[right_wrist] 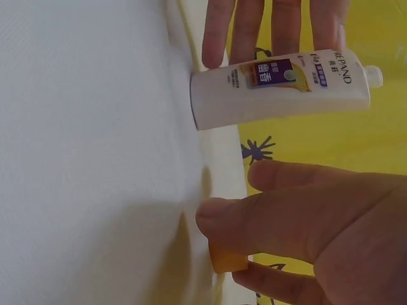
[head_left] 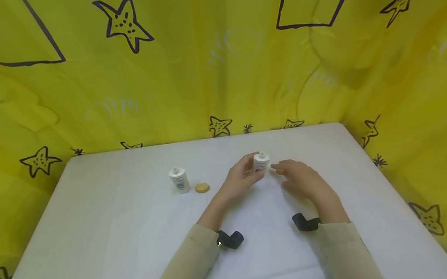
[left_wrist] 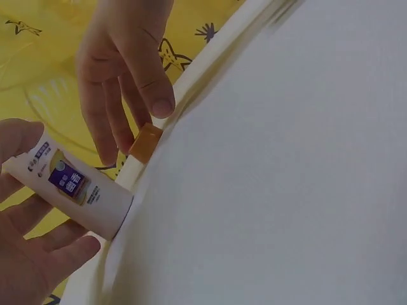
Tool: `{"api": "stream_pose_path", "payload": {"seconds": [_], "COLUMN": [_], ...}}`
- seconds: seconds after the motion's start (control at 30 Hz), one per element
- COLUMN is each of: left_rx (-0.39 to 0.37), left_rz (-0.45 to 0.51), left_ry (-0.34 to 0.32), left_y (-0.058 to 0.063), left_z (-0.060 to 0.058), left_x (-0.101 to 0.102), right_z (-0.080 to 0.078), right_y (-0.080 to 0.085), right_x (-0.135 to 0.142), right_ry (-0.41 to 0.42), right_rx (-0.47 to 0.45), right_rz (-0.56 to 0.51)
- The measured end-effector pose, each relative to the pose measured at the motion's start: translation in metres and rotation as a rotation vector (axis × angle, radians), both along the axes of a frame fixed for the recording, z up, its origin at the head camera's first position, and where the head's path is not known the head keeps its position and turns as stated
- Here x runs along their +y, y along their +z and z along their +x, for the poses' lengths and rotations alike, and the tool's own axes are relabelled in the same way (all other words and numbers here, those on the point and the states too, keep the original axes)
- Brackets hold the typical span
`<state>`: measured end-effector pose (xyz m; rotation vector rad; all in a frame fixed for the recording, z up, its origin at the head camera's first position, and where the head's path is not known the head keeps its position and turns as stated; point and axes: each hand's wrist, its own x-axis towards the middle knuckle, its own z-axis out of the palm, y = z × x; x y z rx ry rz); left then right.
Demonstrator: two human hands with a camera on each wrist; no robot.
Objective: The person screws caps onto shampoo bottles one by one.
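Note:
My left hand holds a small white bottle, fingers on its far side and thumb in front. The bottle has a purple label, reads "REPAND", and shows a bare spout with no cap. It stands upright, with its base at the table surface. To the right of it, my right hand reaches over an orange cap, fingers loosely extended. The cap sits on the table by the fingertips, partly hidden by the thumb in the right wrist view; I cannot tell whether they touch it.
A second white bottle with a blue-green label and a bare spout stands to the left. Beside it lies a yellowish-orange cap. The white table meets a yellow curtain with drawn starfish at the back and sides.

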<state>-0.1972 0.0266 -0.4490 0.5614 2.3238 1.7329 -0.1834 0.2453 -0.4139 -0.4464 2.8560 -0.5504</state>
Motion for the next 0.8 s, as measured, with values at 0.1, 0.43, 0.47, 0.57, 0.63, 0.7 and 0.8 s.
{"api": "stream_pose_path", "payload": {"seconds": [0.1,0.43,0.47,0.57,0.63,0.7,0.8], "left_rx": [0.037,0.153,0.159,0.162,0.158,0.155,0.16], "left_rz": [-0.005,0.02,0.022,0.016,0.006,0.0,-0.007], "left_ry": [0.021,0.07,0.069,0.06,0.055,0.048,0.051], "left_y": [-0.003,-0.012,-0.012,-0.012,-0.012,-0.012,-0.011], "left_z": [0.0,0.0,0.0,0.001,0.002,0.003,0.003], "left_x": [0.005,0.012,0.011,0.011,0.011,0.011,0.01], "right_z": [0.0,-0.001,-0.001,-0.002,-0.001,-0.001,-0.001], "right_y": [-0.001,-0.01,-0.011,-0.013,-0.013,-0.015,-0.016], "right_x": [-0.001,0.004,0.004,0.003,0.001,0.0,-0.002], "right_ry": [-0.02,-0.061,-0.066,-0.072,-0.078,-0.085,-0.095], "right_rx": [0.024,0.103,0.105,0.099,0.095,0.103,0.135], "right_rz": [-0.015,0.012,0.013,0.006,0.004,0.003,-0.003]}}
